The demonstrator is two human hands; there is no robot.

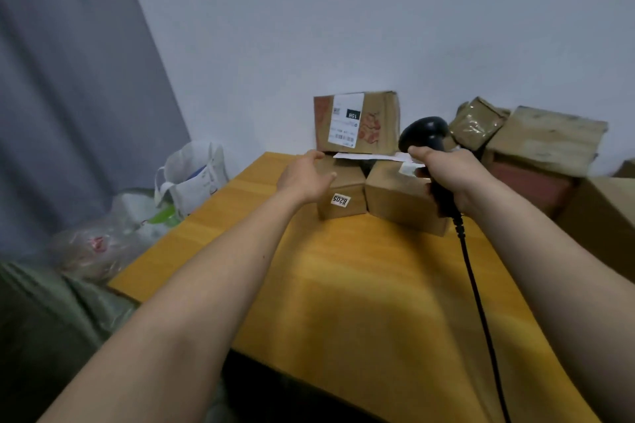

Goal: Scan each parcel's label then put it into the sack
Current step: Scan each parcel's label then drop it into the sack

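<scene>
Three cardboard parcels (357,161) stacked on table (343,285); right hand (446,175) gripping barcode scanner (427,137), left hand (305,175) spread loose; white bag (192,175) contents unclear.

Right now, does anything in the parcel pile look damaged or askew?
Yes. The taped parcel at the right rear sits tilted on a corner, and the big box beside it looks crushed and worn along its top.

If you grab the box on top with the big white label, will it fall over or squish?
The top box stands tall on the two boxes below, bridging the gap between them, so a push would likely tip it. Its cardboard looks stiff but creased at the right edge, so it probably holds its shape under a gentle grip. The left hand alone seems able to lift it; it is likely light.
</scene>
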